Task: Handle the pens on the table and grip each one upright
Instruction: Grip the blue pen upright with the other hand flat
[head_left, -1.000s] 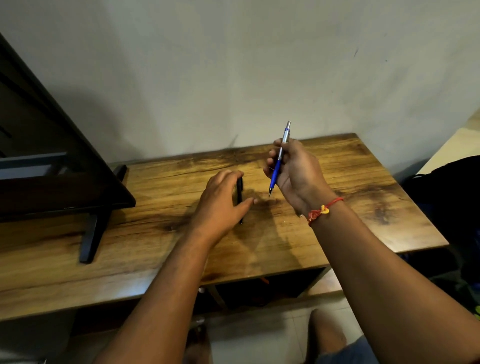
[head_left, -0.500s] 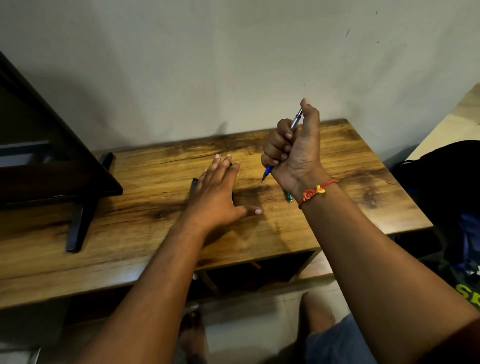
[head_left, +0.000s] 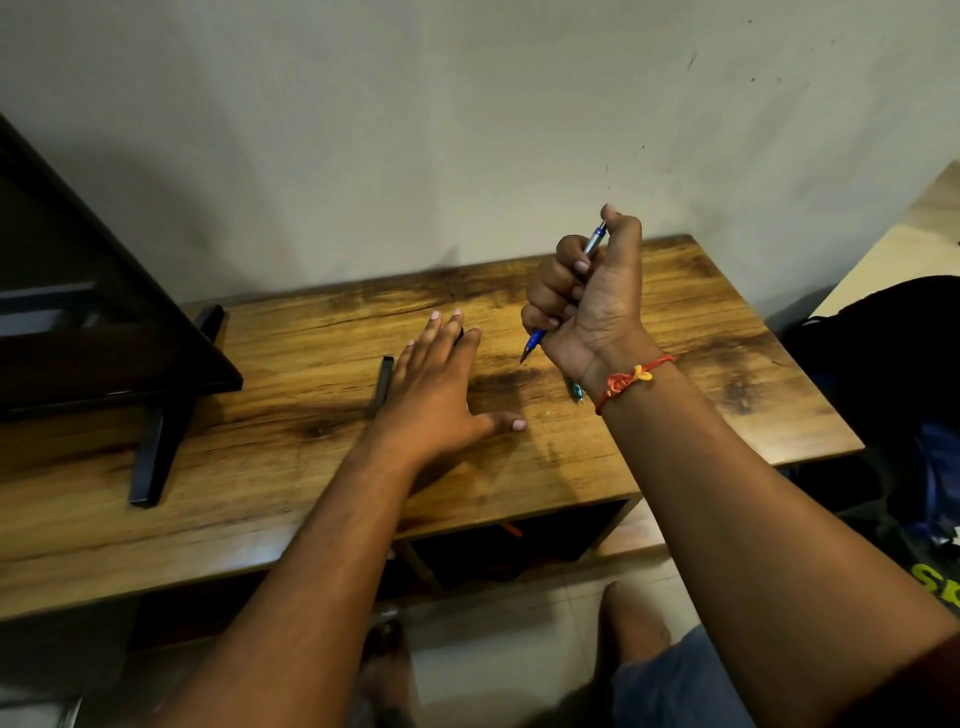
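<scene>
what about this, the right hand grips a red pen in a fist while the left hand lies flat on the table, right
Not red: the head view shows the right hand gripping a blue pen in a fist; the left hand lies flat on the table.

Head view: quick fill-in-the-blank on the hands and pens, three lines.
1. The right hand grips the blue pen in a fist, tip pointing ____.
2. The left hand lies flat on the table, fingers straight, gripping ____.
3. The red thread bracelet circles the ____ wrist.
Missing words: down; nothing; right.
</scene>
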